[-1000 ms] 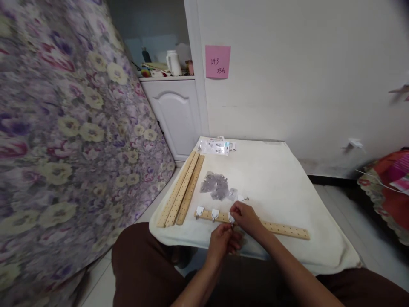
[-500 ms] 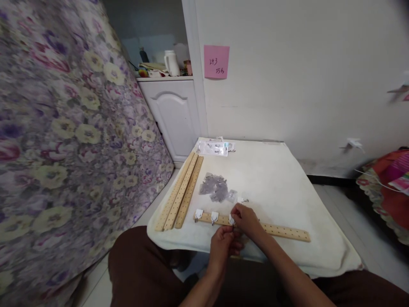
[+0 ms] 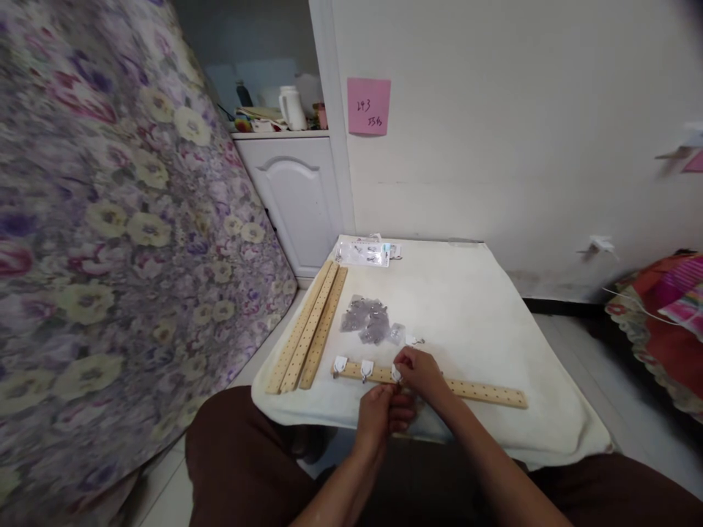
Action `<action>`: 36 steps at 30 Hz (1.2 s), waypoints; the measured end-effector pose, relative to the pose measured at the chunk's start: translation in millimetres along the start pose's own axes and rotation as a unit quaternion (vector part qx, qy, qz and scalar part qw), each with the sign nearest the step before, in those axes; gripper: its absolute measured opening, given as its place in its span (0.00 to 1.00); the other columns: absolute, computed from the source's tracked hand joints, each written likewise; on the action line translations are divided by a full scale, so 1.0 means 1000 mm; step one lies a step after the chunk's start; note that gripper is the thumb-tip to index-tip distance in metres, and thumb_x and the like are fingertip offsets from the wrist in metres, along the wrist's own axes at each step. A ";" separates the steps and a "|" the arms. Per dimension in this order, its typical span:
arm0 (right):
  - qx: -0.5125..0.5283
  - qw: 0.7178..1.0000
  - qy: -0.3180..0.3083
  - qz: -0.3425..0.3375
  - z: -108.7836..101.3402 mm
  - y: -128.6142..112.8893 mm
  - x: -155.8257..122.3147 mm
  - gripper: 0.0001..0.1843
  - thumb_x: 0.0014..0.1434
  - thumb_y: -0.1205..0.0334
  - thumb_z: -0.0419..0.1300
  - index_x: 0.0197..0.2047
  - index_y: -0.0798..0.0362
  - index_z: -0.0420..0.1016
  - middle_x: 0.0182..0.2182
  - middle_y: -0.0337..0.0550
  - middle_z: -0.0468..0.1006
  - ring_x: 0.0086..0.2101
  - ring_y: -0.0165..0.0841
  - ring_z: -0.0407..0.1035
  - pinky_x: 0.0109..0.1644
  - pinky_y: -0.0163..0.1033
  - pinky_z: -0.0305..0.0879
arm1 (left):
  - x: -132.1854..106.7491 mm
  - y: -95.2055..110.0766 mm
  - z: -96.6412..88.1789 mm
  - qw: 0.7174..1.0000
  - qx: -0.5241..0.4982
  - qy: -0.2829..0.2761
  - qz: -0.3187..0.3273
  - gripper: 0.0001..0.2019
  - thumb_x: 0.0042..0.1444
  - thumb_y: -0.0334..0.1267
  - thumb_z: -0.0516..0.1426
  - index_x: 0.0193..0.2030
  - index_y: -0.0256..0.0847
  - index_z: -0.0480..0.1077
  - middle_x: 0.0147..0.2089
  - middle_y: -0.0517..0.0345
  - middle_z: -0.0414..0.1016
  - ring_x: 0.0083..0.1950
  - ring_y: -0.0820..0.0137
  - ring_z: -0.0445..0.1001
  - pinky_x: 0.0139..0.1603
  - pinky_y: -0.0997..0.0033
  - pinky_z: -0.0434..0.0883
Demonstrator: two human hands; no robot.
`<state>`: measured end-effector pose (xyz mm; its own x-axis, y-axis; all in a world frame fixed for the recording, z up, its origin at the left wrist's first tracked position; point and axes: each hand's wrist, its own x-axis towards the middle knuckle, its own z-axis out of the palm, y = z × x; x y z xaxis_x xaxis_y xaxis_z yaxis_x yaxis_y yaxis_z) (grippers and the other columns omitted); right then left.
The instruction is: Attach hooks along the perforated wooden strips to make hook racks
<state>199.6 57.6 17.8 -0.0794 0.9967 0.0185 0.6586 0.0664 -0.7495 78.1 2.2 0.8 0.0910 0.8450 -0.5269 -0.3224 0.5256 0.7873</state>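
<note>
A light wooden strip with rows of small holes lies across the near part of the table. Two small white pieces with metal hook-like ends, one at its left end and one beside it, sit on this strip. Over a third such white piece, my right hand closes thumb and fingers in a pinch. Just below, my left hand has its fingertips together at the lower end of that piece, partly hidden. Behind the strip lies another white piece with a metal end.
Several clear little packets are piled mid-table. More holed wooden strips lie along the left edge. A flat clear package rests at the far edge. A floral curtain hangs on the left; bright fabric is at right.
The view has shifted slightly. My left hand's lower fingers have shifted a little; both hands stay at the same white piece on the strip.
</note>
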 end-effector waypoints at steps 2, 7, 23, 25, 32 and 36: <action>0.002 1.000 0.001 0.000 0.001 0.000 0.000 0.08 0.47 0.68 0.52 0.27 0.53 0.72 0.22 0.37 0.74 0.26 0.28 0.65 0.30 0.31 0.55 | 0.001 0.001 0.001 1.000 0.006 0.001 -0.003 0.15 0.48 0.47 0.55 0.35 0.36 0.64 0.25 0.56 0.74 0.20 0.73 0.72 0.18 0.78 0.64; -0.003 1.000 0.001 -0.001 0.002 0.001 0.000 0.07 0.48 0.68 0.52 0.27 0.53 0.72 0.22 0.37 0.74 0.26 0.28 0.65 0.30 0.30 0.55 | -0.003 0.000 -0.003 0.999 0.044 -0.008 0.016 0.14 0.50 0.46 0.54 0.37 0.37 0.63 0.25 0.58 0.73 0.20 0.73 0.71 0.19 0.77 0.64; -0.008 1.000 0.015 0.004 0.005 0.001 -0.001 0.07 0.48 0.68 0.53 0.28 0.53 0.72 0.24 0.38 0.75 0.27 0.29 0.66 0.31 0.31 0.56 | -0.022 -0.004 -0.022 0.821 0.409 -0.015 0.397 0.16 0.57 0.32 0.46 0.53 0.42 0.63 0.48 0.48 0.68 0.51 0.63 0.65 0.54 0.58 0.63; -0.007 1.000 0.013 0.004 0.005 0.002 0.000 0.07 0.48 0.68 0.53 0.28 0.53 0.72 0.24 0.38 0.75 0.27 0.29 0.66 0.31 0.31 0.56 | -0.017 -0.004 -0.022 0.826 0.399 -0.003 0.397 0.17 0.57 0.33 0.47 0.53 0.41 0.62 0.49 0.47 0.67 0.52 0.62 0.65 0.55 0.58 0.62; -0.005 1.000 0.009 0.005 0.005 0.002 0.000 0.07 0.48 0.68 0.53 0.28 0.53 0.72 0.24 0.38 0.75 0.27 0.29 0.66 0.31 0.31 0.56 | -0.008 -0.008 -0.025 0.827 0.384 -0.004 0.412 0.18 0.57 0.33 0.48 0.55 0.42 0.63 0.49 0.48 0.68 0.52 0.62 0.65 0.56 0.57 0.61; -0.001 1.000 0.011 0.009 0.005 0.003 0.000 0.06 0.48 0.68 0.53 0.27 0.52 0.72 0.24 0.38 0.74 0.27 0.29 0.66 0.31 0.31 0.56 | -0.003 -0.011 -0.027 0.820 0.398 -0.010 0.411 0.20 0.57 0.32 0.47 0.57 0.43 0.62 0.48 0.47 0.68 0.51 0.62 0.66 0.54 0.58 0.63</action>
<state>197.3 57.2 12.2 -0.0505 0.9985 0.0199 0.6617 0.0483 -0.7482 55.5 -8.6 -15.0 0.1693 0.9434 0.2851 0.4341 -0.3311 0.8378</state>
